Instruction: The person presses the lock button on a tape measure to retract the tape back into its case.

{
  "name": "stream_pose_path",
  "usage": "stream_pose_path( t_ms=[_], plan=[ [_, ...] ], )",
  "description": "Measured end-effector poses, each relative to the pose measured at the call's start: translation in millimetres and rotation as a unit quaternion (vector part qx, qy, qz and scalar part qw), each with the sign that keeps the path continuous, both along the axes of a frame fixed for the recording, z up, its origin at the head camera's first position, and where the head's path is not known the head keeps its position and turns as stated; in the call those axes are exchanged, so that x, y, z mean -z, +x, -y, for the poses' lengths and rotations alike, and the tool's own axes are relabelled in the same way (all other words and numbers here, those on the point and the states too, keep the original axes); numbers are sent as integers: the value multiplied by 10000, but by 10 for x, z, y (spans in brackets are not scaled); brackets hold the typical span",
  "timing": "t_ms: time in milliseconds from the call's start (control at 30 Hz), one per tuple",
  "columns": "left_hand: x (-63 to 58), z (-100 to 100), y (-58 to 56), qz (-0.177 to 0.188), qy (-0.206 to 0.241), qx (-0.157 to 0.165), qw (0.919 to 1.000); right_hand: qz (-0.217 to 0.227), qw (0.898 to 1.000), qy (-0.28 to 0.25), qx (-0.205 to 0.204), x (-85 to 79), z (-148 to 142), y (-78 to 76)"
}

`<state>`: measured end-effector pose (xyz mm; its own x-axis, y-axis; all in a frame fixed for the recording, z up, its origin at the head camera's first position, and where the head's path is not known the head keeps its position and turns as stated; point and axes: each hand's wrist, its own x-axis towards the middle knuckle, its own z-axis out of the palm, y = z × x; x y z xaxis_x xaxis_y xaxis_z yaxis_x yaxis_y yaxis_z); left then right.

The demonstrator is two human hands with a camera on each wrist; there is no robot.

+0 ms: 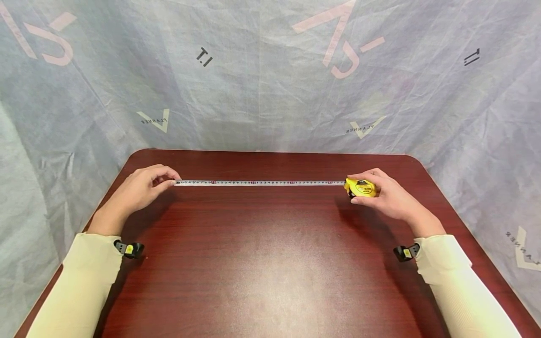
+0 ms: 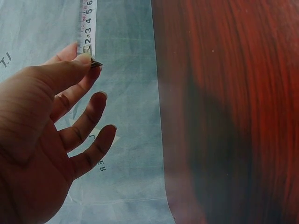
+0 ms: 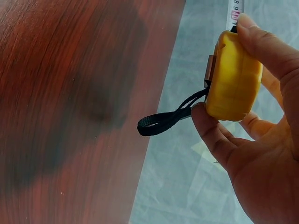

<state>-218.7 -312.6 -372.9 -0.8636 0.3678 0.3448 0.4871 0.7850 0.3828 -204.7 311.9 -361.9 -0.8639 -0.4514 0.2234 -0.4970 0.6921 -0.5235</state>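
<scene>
A yellow tape measure (image 1: 362,188) sits in my right hand (image 1: 390,197), gripped between thumb and fingers at the right of the head view. Its white blade (image 1: 272,183) runs out straight to the left, printed with black numbers and red tens. My left hand (image 1: 141,188) pinches the blade's metal end hook (image 2: 96,64) between thumb and index finger, the other fingers loosely bent. In the right wrist view a black wrist strap (image 3: 161,122) hangs off the case. Both hands are raised above the table, with shadows below them.
The dark red wood-grain table (image 1: 262,263) has rounded far corners. Grey printed cloth (image 1: 258,84) hangs behind it and along both sides. A small black device (image 1: 130,249) is strapped at the left cuff, and another black device (image 1: 405,253) at the right one.
</scene>
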Motion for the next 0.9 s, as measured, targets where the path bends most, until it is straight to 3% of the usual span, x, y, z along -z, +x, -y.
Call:
stream_pose_path(
  t_ms=[900],
  plan=[
    [-29,-41,-6,120,-58,-63,9999,-67,9999,-84,-64,12,33,-9]
  ],
)
